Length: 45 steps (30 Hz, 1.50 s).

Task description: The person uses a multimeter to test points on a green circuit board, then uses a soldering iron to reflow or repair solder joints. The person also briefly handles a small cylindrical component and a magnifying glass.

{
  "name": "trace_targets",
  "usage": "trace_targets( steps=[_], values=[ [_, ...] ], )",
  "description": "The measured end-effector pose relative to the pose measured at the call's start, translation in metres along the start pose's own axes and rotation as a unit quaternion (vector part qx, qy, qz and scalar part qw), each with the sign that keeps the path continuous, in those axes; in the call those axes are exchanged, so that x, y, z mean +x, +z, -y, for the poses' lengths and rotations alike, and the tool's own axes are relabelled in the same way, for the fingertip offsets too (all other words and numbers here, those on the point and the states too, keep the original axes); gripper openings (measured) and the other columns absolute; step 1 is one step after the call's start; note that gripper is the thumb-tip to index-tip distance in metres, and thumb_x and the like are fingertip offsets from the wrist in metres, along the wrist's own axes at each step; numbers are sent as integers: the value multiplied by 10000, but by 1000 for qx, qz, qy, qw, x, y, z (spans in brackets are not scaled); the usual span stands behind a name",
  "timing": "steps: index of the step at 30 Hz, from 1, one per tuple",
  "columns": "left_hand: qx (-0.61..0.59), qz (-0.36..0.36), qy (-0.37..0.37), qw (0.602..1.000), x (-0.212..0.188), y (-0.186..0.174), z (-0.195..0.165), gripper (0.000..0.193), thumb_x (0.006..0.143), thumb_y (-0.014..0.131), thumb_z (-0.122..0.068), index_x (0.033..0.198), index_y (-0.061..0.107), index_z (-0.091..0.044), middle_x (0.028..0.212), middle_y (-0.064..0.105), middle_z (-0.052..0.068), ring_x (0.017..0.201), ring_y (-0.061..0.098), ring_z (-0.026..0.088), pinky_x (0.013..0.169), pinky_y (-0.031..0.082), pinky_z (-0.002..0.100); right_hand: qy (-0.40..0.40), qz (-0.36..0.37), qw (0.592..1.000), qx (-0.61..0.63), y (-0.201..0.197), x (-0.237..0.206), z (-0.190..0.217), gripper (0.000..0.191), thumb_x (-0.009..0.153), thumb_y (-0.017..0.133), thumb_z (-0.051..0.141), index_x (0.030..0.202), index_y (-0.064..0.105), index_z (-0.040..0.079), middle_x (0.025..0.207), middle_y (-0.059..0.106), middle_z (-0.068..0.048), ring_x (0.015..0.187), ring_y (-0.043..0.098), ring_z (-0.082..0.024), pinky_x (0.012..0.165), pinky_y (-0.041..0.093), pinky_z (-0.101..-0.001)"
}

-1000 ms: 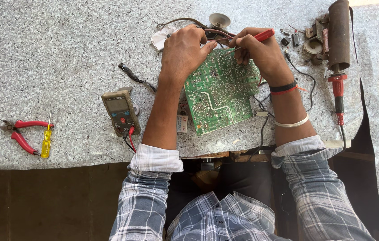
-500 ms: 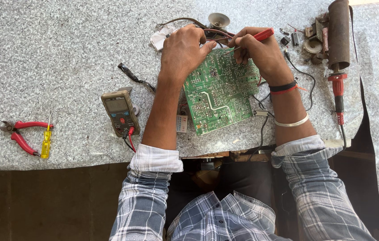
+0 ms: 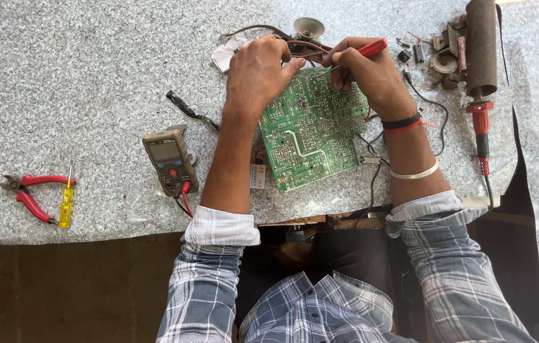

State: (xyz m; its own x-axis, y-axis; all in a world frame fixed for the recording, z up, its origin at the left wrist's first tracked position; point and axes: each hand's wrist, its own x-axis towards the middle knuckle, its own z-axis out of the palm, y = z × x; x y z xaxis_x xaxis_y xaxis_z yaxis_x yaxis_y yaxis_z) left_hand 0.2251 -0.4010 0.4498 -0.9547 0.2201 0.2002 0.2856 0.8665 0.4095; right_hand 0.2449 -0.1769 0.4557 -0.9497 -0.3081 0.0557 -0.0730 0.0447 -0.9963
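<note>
A green circuit board (image 3: 312, 130) lies solder side up on the speckled grey table (image 3: 91, 76). My left hand (image 3: 258, 71) rests on the board's far left corner and grips its edge. My right hand (image 3: 364, 70) holds a red-handled probe (image 3: 368, 49) like a pen, with its metal tip touching the top of the board between the two hands. Red and dark wires (image 3: 304, 46) run from the board's far edge under my fingers.
A multimeter (image 3: 169, 160) with red and black leads sits left of my forearm. Red pliers (image 3: 28, 194) and a yellow screwdriver (image 3: 66, 203) lie far left. A soldering iron (image 3: 480, 127), a rusty tube (image 3: 480, 44) and small parts (image 3: 437, 54) are at the right.
</note>
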Motion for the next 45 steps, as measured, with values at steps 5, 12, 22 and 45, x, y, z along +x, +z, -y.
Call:
trace_targets(
  steps=[5,12,22,45],
  values=[
    [-4,17,-10,1000,10,5,-11,410,877,778,-475,912,785,-67,897,720,74,748,708,196,736,573,407,-3,-1,1000,-2,-16,2,-1,247,1002,528,149,980,717,-9,763,677,-61,665,647,-114,640,530,-252],
    [-3,21,-16,1000,16,3,-33,395,867,780,-471,916,792,-80,903,726,77,751,711,200,743,569,413,0,1,1000,3,-35,-2,3,238,995,536,149,975,706,-16,789,687,-65,669,656,-118,634,531,-255],
    [3,46,-25,999,17,-7,-76,391,872,774,-478,930,795,-92,942,728,77,808,713,215,786,560,424,16,-6,1000,-3,-63,-21,22,242,983,544,151,979,717,-17,772,687,-57,665,647,-106,634,528,-250],
    [10,53,-27,998,52,18,-91,379,882,769,-470,945,789,-97,939,725,70,767,702,189,751,571,400,18,-1,1000,-15,-104,-3,14,227,980,555,149,972,723,-3,756,688,-44,657,642,-90,606,508,-238]
  ],
)
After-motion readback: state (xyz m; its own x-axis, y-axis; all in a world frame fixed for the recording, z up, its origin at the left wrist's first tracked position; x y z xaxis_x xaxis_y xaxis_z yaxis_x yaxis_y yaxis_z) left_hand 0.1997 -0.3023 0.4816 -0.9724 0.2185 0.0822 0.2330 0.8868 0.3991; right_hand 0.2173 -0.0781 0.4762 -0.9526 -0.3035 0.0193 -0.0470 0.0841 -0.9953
